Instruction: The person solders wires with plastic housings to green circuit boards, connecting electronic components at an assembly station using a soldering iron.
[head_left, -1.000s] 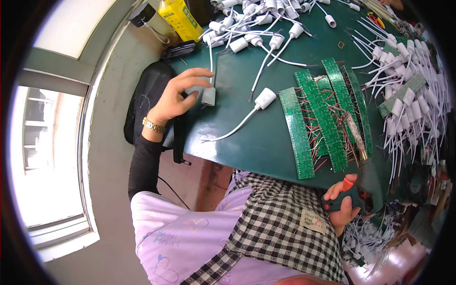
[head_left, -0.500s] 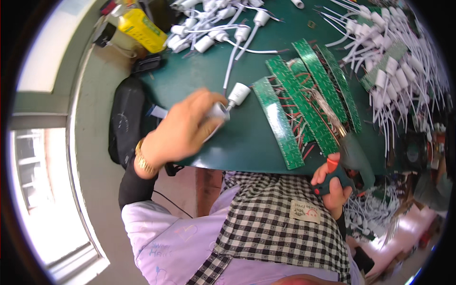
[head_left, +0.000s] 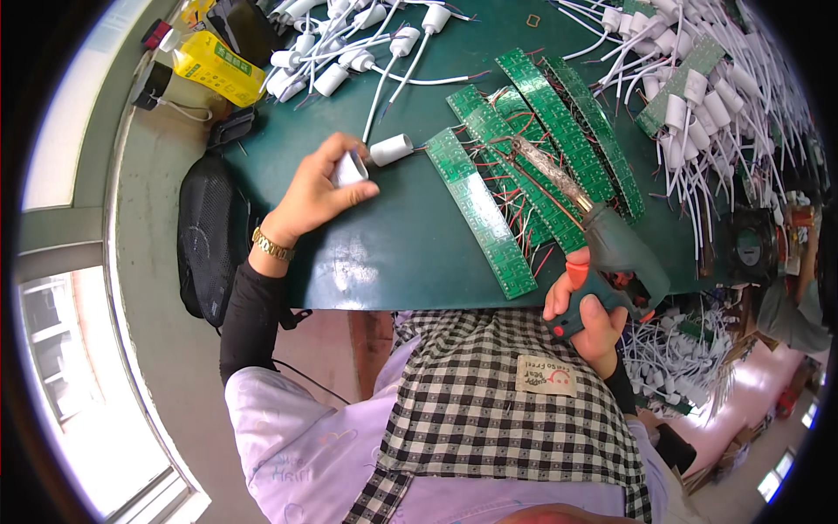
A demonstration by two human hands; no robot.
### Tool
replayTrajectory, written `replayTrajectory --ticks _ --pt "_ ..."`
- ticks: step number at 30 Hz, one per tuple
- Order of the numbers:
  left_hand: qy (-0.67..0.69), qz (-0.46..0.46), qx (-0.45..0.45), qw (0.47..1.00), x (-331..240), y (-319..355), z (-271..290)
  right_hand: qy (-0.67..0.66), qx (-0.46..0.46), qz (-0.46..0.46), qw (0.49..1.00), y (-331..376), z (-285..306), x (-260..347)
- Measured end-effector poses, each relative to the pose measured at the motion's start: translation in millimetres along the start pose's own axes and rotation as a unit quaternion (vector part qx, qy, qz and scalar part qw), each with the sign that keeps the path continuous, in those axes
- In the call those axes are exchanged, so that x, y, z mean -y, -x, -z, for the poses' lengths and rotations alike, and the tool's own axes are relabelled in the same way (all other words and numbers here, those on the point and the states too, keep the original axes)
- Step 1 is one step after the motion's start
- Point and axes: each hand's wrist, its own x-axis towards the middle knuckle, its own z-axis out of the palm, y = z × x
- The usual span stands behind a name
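My left hand (head_left: 316,194) is closed around a white plastic lamp socket (head_left: 350,168), its round opening facing right. Just beside it lies a second white lamp socket (head_left: 390,150), with a thin lead reaching toward the corner of the nearest circuit board. My right hand (head_left: 594,321) grips a dark soldering gun (head_left: 624,249) with an orange trigger. The gun's metal tip points up and left over several long green circuit boards (head_left: 489,218), which lie side by side with red and white wires between them.
White sockets with cables (head_left: 358,59) are heaped at the far left, and a larger heap (head_left: 716,113) covers the right side of the green table (head_left: 367,271). A black case (head_left: 209,236) and a yellow bottle (head_left: 218,70) stand along the left. More wired sockets (head_left: 676,349) lie below the table's right edge.
The whole view has shifted, so the table's things appear further left. My left hand has turned the held socket, bringing its opening toward the right. My right hand keeps hold of the soldering gun.
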Motion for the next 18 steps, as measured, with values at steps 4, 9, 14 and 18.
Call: replayTrajectory --ticks 4,9,14,18 --pt "-0.153 -0.148 -0.085 0.973 -5 -10 -2 -0.006 -0.018 -0.008 1.000 -1 -1 0" --pt "-0.184 -0.109 -0.109 0.971 -41 -3 -27 0.007 -0.013 -0.002 1.000 -3 0 -1" --pt "-0.074 -0.045 -0.081 0.993 -53 -13 -52 0.011 0.002 -0.010 1.000 -8 0 -1" --pt "-0.116 -0.134 -0.099 0.979 -27 -25 -65 0.054 -0.010 -0.053 0.997 -10 -8 1"
